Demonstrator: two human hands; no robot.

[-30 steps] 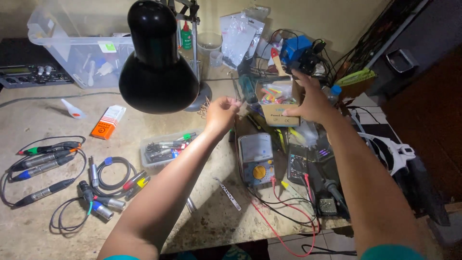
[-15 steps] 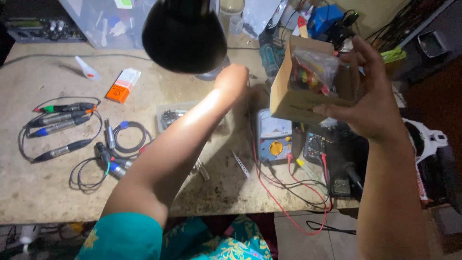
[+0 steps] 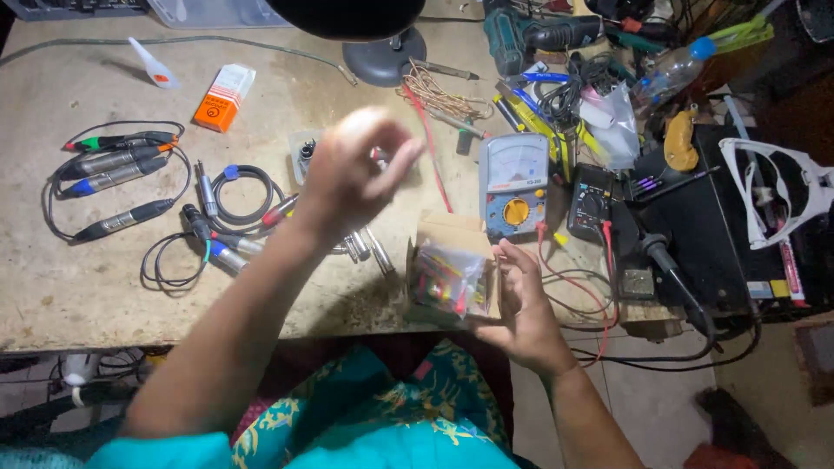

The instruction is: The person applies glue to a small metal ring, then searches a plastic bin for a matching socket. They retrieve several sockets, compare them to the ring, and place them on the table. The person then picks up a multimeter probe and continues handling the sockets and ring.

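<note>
The right hand (image 3: 521, 300) is gripping a small cardboard box (image 3: 452, 274) of coloured parts in the lower centre of the frame, fingers wrapped on its side, holding it just over the surface (image 3: 52, 287) edge. The left hand (image 3: 347, 174) is hovering blurred above the cables (image 3: 234, 187), fingers curled loosely together around nothing I can see. Tilted open towards the body, the box is likely risking a spill of parts off the edge.

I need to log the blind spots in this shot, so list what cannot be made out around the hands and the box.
- Left hand, head view: motion-blurred; whether it pinches anything cannot be told.
- Small cardboard box, held by the right hand: bagged parts inside too small to identify.
- Clear case: mostly hidden behind the left hand.
- Black lamp: cut off by the top edge.
</note>
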